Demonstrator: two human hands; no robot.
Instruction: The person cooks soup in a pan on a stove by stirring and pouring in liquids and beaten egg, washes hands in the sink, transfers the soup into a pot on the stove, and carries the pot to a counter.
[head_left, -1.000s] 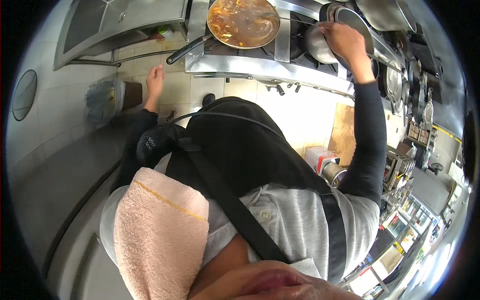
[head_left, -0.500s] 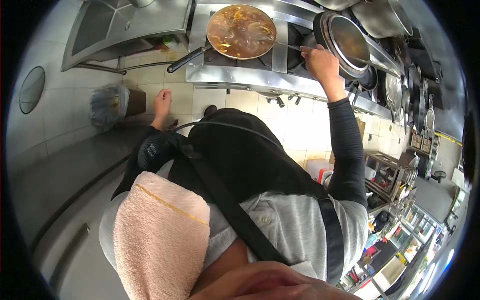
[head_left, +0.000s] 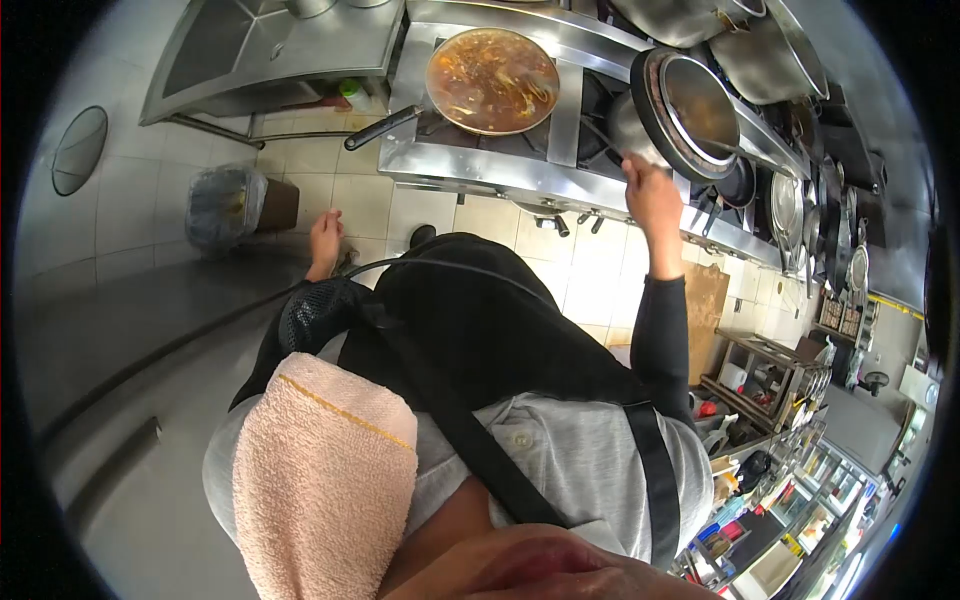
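Note:
My right hand point(head_left: 652, 200) is closed around the thin handle of a metal utensil point(head_left: 603, 137), in front of the stove between two pans. The handle slants up and left toward the frying pan; I cannot make out the utensil's head. The frying pan point(head_left: 490, 82) sits on the left burner, filled with bubbling reddish-brown sauce with pale strips in it. Its black handle point(head_left: 383, 128) points down and left. My left hand point(head_left: 325, 243) hangs low on the left, away from the stove, fingers loosely bent and slightly apart, holding nothing visible.
Right of the frying pan, a metal pot point(head_left: 703, 105) with brownish liquid stands among stacked pans. Large pots point(head_left: 768, 62) are behind it. A steel sink counter point(head_left: 300, 45) adjoins on the left, with a lined bin point(head_left: 222, 205) below. A black cord crosses near my left arm.
My right hand has moved back from the frying pan, drawing the utensil out of the sauce. The view has shifted slightly. The left hand's fingers look a little looser.

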